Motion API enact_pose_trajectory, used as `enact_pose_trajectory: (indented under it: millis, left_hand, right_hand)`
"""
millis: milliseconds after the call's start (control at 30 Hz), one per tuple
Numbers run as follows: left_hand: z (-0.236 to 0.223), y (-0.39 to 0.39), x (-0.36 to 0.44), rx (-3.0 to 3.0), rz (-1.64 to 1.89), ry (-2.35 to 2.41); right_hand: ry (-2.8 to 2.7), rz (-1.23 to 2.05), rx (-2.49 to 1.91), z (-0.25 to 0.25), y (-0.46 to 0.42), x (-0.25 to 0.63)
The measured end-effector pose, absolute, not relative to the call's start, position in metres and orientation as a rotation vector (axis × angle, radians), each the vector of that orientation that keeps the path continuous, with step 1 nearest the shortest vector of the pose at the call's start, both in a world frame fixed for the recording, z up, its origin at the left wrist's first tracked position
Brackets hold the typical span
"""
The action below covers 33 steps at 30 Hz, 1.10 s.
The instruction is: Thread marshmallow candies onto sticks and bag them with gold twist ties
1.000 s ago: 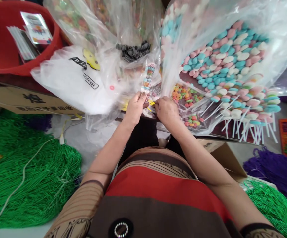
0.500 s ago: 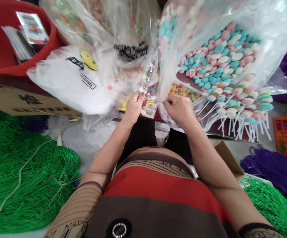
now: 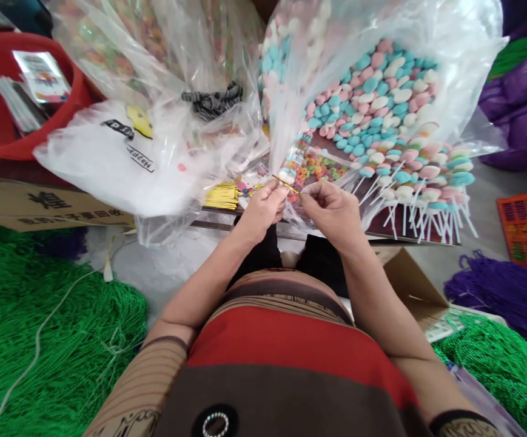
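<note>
Left hand: your left hand (image 3: 263, 209) is pinched shut around the neck of a small candy packet (image 3: 294, 162), which stands up and slightly away from your fingers.
Right hand: your right hand (image 3: 331, 209) is closed on one end of a gold twist tie (image 3: 285, 184); the tie runs from this hand across to the packet neck at your left fingertips.
Between the hands: the two hands are just apart, the tie bridging the gap.
Just beyond the hands: a loose heap of ring candies (image 3: 320, 167) lies under clear film; a bundle of spare gold ties (image 3: 221, 195) rests on the tabletop (image 3: 208, 221) left of your left hand.
Farther right: a large clear bag of pastel lollipops (image 3: 381, 121), sticks pointing toward you.
Farther left: a white printed bag (image 3: 108, 164), then a red basin (image 3: 31, 103).
Below the hands: green bead strands (image 3: 54, 340) are heaped at your left.
Risk: the tie is thin and held only at its end; if your right pinch slackens it may slip free.
Risk: if your left pinch loosens, the packet neck may open.
</note>
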<state>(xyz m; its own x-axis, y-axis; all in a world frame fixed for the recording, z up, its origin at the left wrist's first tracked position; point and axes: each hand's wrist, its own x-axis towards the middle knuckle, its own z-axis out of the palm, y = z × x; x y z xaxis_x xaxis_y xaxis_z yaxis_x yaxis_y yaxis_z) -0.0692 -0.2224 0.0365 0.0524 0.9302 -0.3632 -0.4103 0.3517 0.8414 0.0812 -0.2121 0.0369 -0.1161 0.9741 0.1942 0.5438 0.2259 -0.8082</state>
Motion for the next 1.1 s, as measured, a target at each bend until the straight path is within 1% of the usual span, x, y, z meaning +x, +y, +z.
enact_pose_trajectory:
  millis: [100, 267, 400, 500, 600, 700, 900, 1100]
  left_hand:
    - [0.037, -0.223, -0.065, 0.622, 1.108, 1.087]
    - [0.029, -0.223, -0.064, 0.666, 1.147, 1.091]
    - [0.021, -0.221, -0.063, 0.696, 1.205, 1.054]
    - [0.025, -0.221, -0.060, 0.661, 1.190, 1.035]
    - [0.034, -0.226, -0.057, 0.566, 1.100, 0.919]
    - [0.040, -0.232, -0.059, 0.489, 0.952, 0.757]
    - [0.039, -0.243, -0.071, 0.455, 0.642, 0.584]
    - [0.036, -0.247, -0.069, 0.383, 0.569, 0.480]
  right_hand:
    - [-1.829, 0.664, -1.440, 0.044, -0.214, 0.084]
    - [-1.771, 0.689, -1.434, 0.044, -0.217, 0.086]
    - [-1.621, 0.882, -1.335, 0.037, -0.219, 0.086]
    - [-1.478, 1.007, -1.305, 0.031, -0.220, 0.084]
    - [-1.308, 1.097, -1.279, 0.026, -0.220, 0.081]
    - [-1.253, 1.243, -1.224, 0.023, -0.220, 0.083]
    - [-1.373, 1.427, -1.090, 0.025, -0.221, 0.102]
    - [-1.555, 1.528, -0.956, 0.022, -0.217, 0.115]
